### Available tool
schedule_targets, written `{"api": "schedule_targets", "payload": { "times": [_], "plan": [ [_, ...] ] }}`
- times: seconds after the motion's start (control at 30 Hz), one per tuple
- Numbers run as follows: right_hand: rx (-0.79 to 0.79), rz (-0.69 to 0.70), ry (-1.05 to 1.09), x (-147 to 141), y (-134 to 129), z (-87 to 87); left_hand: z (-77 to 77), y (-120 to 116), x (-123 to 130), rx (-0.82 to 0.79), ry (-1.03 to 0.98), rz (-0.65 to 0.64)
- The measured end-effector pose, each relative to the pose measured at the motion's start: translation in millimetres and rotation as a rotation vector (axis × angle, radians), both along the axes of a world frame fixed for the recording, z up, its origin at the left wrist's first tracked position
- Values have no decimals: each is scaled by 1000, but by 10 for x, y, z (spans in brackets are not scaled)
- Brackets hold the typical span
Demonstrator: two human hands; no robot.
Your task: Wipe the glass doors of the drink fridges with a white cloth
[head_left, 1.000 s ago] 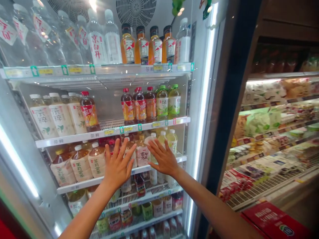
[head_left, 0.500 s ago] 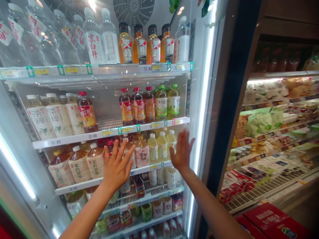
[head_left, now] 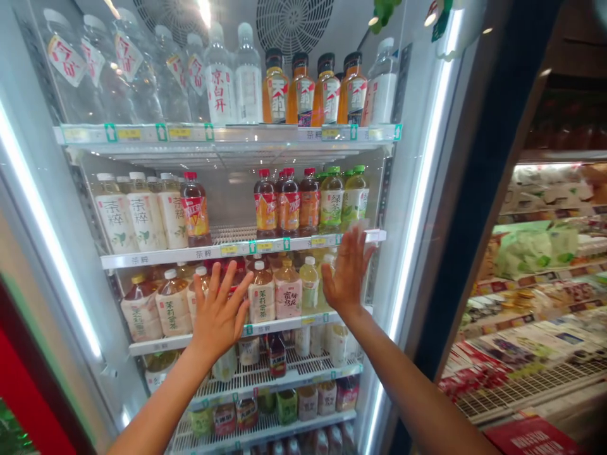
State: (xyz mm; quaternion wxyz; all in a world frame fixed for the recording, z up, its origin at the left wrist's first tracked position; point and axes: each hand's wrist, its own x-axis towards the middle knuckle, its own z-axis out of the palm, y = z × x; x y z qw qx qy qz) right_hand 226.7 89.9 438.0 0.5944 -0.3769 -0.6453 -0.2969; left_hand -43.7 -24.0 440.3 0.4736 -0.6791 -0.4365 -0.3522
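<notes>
Head view: in front of a drinks cooler (head_left: 232,199), the left hand (head_left: 219,316) spreads its fingers (head_left: 228,282) wide, gripping nothing; a white-capped tea bottle (head_left: 262,298) appears just right of them. The right hand (head_left: 348,281), empty, fingers extended, has green-capped bottles (head_left: 331,203) above its fingertips (head_left: 358,235).

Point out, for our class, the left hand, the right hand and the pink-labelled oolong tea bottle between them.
Left hand (head_left: 218,325): head view, back of the hand.
Right hand (head_left: 347,281): head view, back of the hand.
Pink-labelled oolong tea bottle (head_left: 288,296): head view, front label.
</notes>
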Motion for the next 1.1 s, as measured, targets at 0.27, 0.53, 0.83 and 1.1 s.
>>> {"api": "schedule_targets", "payload": {
  "times": [0.27,0.53,0.83,1.1],
  "plan": [
    [144,69,-469,-594,-213,327,42,-176,-435,17,-40,57],
    [202,250,-769,-1348,-467,444,178,-374,-961,50,-111,117],
    [164,229,-606,-1854,-581,936,312,-590,-1419,82,-142,181],
    [172,279,-678,-2228,-709,1024,257,-713,-1601,94,-169,231]
  ]
}}
